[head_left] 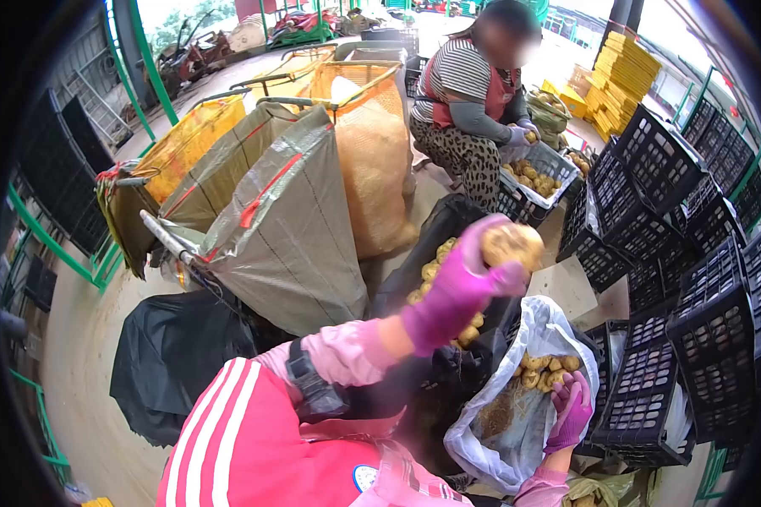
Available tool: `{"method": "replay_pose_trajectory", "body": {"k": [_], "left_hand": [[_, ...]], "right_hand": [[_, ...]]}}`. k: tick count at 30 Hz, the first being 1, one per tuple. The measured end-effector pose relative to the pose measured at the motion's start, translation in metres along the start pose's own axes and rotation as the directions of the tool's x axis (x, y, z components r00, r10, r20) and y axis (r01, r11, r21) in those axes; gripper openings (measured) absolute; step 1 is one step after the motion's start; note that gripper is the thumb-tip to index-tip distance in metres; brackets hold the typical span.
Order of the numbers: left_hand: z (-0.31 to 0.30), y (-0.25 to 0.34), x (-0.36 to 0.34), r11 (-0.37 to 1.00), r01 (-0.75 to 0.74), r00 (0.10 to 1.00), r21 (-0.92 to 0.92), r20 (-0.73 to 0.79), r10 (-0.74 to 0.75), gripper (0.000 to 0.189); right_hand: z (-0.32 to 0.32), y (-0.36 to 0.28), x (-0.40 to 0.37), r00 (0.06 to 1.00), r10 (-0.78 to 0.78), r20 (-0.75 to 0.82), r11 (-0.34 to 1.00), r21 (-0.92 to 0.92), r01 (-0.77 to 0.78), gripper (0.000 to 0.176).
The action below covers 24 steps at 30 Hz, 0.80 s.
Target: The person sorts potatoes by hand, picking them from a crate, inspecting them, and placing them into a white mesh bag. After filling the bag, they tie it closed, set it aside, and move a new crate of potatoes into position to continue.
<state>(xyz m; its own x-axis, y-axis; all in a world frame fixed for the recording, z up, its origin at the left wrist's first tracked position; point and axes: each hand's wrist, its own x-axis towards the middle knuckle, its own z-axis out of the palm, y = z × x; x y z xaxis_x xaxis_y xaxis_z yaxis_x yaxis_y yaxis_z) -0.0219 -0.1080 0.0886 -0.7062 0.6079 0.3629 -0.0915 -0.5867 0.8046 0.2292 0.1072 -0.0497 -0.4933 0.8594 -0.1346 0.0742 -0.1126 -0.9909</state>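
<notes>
In a pink glove, my left hand [469,283] is raised in front of me, its fingers wrapped round a large potato [513,246]. My right hand [572,411], gloved in pink too, reaches into a crate with a white liner [482,435]. Its fingers are stretched out against several potatoes [539,373] at the far end of that crate; the thumb side is hidden. Loose soil [500,414] lies on the liner nearer to me. Behind my left forearm, more potatoes [429,272] show in a dark, open bag [448,218].
Ahead, a seated co-worker [473,93] handles potatoes over another lined crate [558,196]. Stacked black crates [643,363] line the right side. Large grey-green [287,228] and orange mesh sacks [372,160] hang on frames at left. Yellow crates [621,80] are piled farther back.
</notes>
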Motion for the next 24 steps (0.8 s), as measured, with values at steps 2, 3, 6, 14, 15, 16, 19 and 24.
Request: {"method": "replay_pose_trajectory", "body": {"k": [2,3,6,14,15,16,19,24], "left_hand": [[-0.032,0.061,-0.003,0.989,-0.147,0.961,-0.003,-0.239,0.142,0.061],[-0.051,0.084,-0.001,0.971,-0.238,0.898,0.016,-0.378,0.226,0.061],[-0.12,0.127,0.004,0.815,-0.506,0.766,-0.283,-0.582,0.273,0.05],[-0.028,0.014,0.003,0.939,0.314,0.949,-0.143,0.091,-0.303,0.051],[-0.001,-0.005,0.003,0.926,0.376,0.916,-0.032,0.164,-0.366,0.05],[0.019,-0.025,0.007,0.921,0.387,0.887,0.049,0.255,-0.386,0.049],[0.062,-0.08,0.02,0.851,0.499,0.759,0.163,0.393,-0.52,0.044],[0.089,-0.141,0.014,0.748,0.647,0.689,0.147,0.306,-0.657,0.046]], "right_hand": [[-0.001,-0.001,-0.005,1.0,-0.001,0.0,1.0,0.002,0.001,0.04],[-0.001,-0.001,-0.008,1.0,-0.001,-0.003,1.0,0.004,0.001,0.04],[-0.006,0.003,-0.012,0.999,0.042,-0.013,0.999,0.022,-0.042,0.04],[-0.048,0.012,-0.011,0.997,0.043,-0.066,0.992,0.125,-0.034,0.038],[-0.054,0.013,-0.01,0.997,0.066,-0.051,0.986,0.155,-0.057,0.037],[-0.062,0.024,-0.002,0.994,0.089,-0.057,0.989,0.126,-0.081,0.036],[-0.081,0.069,0.023,0.967,0.247,-0.061,0.969,0.001,-0.247,0.038],[-0.097,0.162,0.076,0.964,0.267,0.011,0.744,-0.638,-0.2,0.044]]}}
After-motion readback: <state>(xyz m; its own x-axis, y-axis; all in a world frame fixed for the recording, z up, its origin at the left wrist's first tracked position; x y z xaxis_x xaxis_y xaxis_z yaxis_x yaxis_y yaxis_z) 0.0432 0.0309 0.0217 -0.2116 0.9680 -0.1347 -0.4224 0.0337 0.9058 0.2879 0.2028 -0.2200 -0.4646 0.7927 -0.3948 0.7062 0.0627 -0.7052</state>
